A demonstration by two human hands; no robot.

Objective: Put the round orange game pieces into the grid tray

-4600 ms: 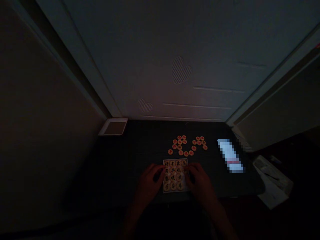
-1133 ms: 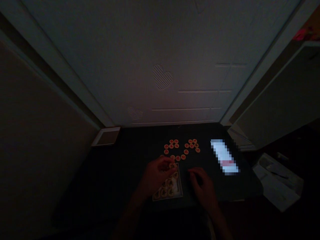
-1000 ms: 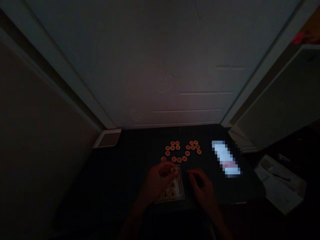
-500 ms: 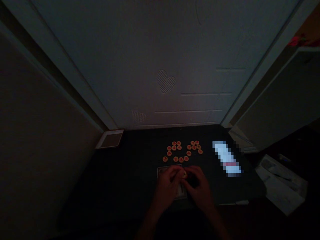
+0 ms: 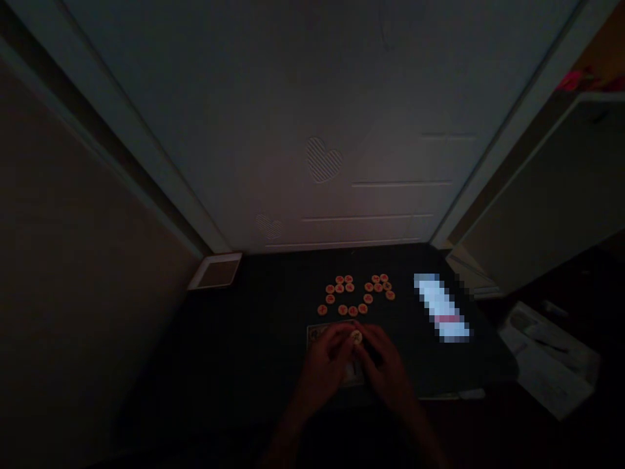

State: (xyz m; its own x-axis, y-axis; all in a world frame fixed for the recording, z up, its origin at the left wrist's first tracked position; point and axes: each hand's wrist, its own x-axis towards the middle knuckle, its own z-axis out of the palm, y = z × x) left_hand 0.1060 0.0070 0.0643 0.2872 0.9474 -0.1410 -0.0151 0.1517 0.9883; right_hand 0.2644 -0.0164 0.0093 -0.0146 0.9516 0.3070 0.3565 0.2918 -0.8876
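My left hand (image 5: 329, 355) and my right hand (image 5: 383, 358) meet over the near part of the dark table. Between their fingertips they pinch a round, pale xiangqi piece (image 5: 357, 337), its marked face turned up. Beneath my hands lies a flat box (image 5: 312, 333) with a light border, mostly covered by them; its contents are too dark to make out. Just beyond are several round xiangqi pieces (image 5: 353, 311) with red markings, laid flat in a winding pattern. More of them form a cluster (image 5: 378, 287) to the right.
A bright, pixelated phone-like slab (image 5: 442, 307) lies on the table (image 5: 254, 339) to the right. At the back left rests a shallow box or lid (image 5: 217, 271). A pale door with embossed hearts (image 5: 324, 159) rises behind the table. An open white box (image 5: 551, 361) sits lower right.
The piece between my fingers has been turned so that its round face shows more fully. My hands stay in nearly the same place, and the laid-out pieces keep their arrangement.
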